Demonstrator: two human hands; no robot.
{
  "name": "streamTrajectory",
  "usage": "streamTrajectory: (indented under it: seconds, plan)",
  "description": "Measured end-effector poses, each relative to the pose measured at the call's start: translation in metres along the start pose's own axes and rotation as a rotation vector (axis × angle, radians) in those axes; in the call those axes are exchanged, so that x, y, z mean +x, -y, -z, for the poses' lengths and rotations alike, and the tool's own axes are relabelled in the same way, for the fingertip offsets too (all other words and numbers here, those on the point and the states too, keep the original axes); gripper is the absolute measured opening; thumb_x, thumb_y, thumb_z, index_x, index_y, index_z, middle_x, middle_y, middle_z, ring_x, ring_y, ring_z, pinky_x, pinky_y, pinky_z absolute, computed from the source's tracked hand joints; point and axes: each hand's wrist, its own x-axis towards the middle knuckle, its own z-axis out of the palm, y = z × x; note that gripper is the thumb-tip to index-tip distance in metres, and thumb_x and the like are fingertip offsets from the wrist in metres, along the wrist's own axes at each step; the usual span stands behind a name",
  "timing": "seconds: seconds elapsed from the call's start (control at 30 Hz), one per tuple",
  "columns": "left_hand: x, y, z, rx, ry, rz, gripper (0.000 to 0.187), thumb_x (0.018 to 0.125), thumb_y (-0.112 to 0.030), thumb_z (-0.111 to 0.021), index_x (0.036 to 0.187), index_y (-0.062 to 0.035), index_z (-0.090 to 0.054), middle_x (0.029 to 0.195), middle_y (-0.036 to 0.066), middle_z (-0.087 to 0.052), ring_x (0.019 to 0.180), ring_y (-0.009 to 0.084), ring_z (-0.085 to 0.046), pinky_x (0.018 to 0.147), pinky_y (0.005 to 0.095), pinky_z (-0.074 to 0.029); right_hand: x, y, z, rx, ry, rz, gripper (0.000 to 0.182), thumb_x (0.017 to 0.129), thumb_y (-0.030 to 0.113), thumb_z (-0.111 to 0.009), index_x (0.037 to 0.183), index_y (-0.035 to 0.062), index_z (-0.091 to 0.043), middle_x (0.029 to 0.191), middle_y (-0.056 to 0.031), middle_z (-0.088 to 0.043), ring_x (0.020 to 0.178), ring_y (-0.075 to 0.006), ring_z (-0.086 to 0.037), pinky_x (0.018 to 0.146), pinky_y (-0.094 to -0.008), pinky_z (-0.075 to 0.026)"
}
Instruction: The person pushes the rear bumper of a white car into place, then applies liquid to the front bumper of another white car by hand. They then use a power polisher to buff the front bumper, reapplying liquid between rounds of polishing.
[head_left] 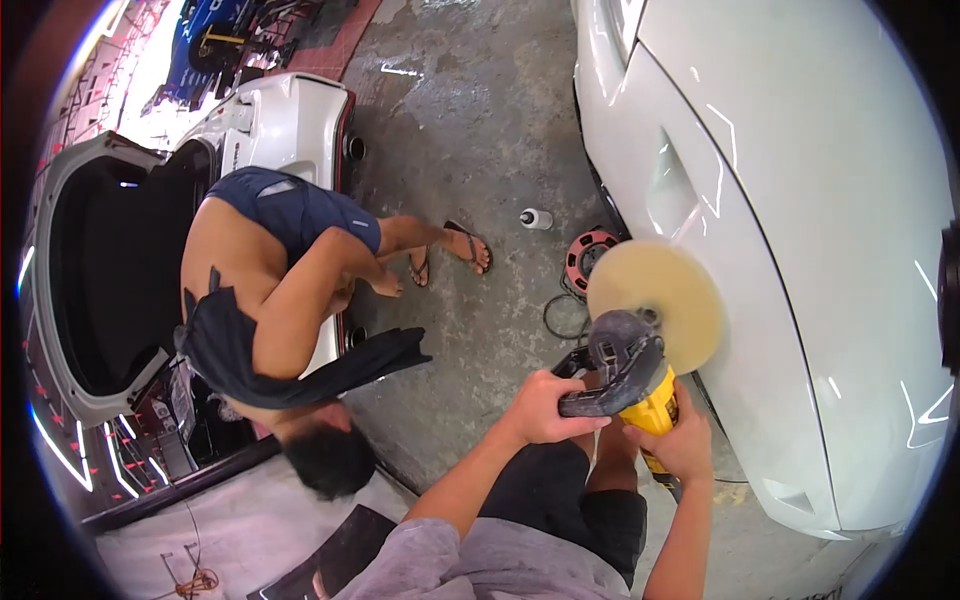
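A yellow and black car polisher (655, 405) is in both my hands, in front of my body. My left hand (550, 408) wraps round its black side handle. Farther back, my right hand (680, 440) is closed on the yellow body. The round cream polishing pad (655, 300) looks smeared by motion, and its right edge overlaps the side of the white car (850, 250) in this view. Bright light streaks reflect in the car's glossy paint.
A red cable reel (590, 260) with black cable and a white bottle (537, 219) stand on the concrete floor (480, 130). To the left, a person (270, 310) bends beside another white car (290, 125) with its tailgate (60, 300) raised.
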Motion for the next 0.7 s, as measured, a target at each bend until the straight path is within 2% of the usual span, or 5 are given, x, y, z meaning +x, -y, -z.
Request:
streamTrajectory:
  seconds: [0.13, 0.2, 0.3, 0.43, 0.7]
  plan:
    - [-0.008, -0.001, -0.001, -0.031, -0.082, 0.047, 0.037, 0.068, -0.036, -0.079, 0.076, -0.0017, -0.068, 0.053, 0.014, -0.054, 0.048, 0.0274, -0.059, 0.050, 0.0342, -0.043, 0.000, 0.000, 0.001, -0.057, 0.117, -0.007, 0.099, 0.056, 0.055, -0.082, 0.134, 0.0042, -0.048, 0.108, -0.0199, -0.067, 0.100, -0.0359, -0.065, 0.086, -0.0439, -0.051]
    - [-0.011, 0.008, -0.002, -0.146, -0.074, 0.226, 0.040, 0.067, -0.037, -0.079, 0.076, -0.0005, -0.068, 0.051, 0.011, -0.052, 0.044, 0.0240, -0.053, 0.049, 0.0318, -0.040, 0.001, 0.005, 0.006, -0.124, 0.164, -0.024, 0.099, 0.057, 0.060, -0.079, 0.134, 0.0060, -0.049, 0.109, -0.0193, -0.066, 0.099, -0.0356, -0.065, 0.085, -0.0437, -0.051]
    - [-0.004, 0.002, 0.011, -0.109, -0.055, 0.241, 0.039, 0.067, -0.036, -0.078, 0.075, 0.0005, -0.066, 0.049, 0.008, -0.048, 0.042, 0.0190, -0.046, 0.047, 0.0294, -0.038, 0.006, 0.024, 0.018, -0.161, 0.187, -0.074, 0.097, 0.058, 0.060, -0.078, 0.135, 0.0097, -0.048, 0.108, -0.0193, -0.066, 0.098, -0.0356, -0.065, 0.084, -0.0437, -0.051]
    - [0.017, 0.002, 0.035, -0.215, 0.019, 0.203, 0.032, 0.070, -0.029, -0.079, 0.072, 0.0003, -0.067, 0.050, 0.009, -0.052, 0.045, 0.0147, -0.054, 0.049, 0.0291, -0.042, 0.015, 0.040, 0.015, -0.207, 0.128, -0.050, 0.096, 0.060, 0.060, -0.077, 0.137, 0.0120, -0.046, 0.108, -0.0192, -0.066, 0.097, -0.0366, -0.065, 0.083, -0.0451, -0.052]
    - [0.007, 0.038, 0.033, -0.099, -0.009, 0.332, 0.037, 0.069, -0.038, -0.079, 0.073, -0.0023, -0.069, 0.052, 0.009, -0.053, 0.049, 0.0207, -0.048, 0.058, 0.0329, -0.043, 0.039, 0.037, -0.006, -0.219, 0.257, -0.060, 0.104, 0.059, 0.068, -0.073, 0.142, 0.0130, -0.040, 0.118, -0.0160, -0.063, 0.106, -0.0353, -0.062, 0.089, -0.0445, -0.049]
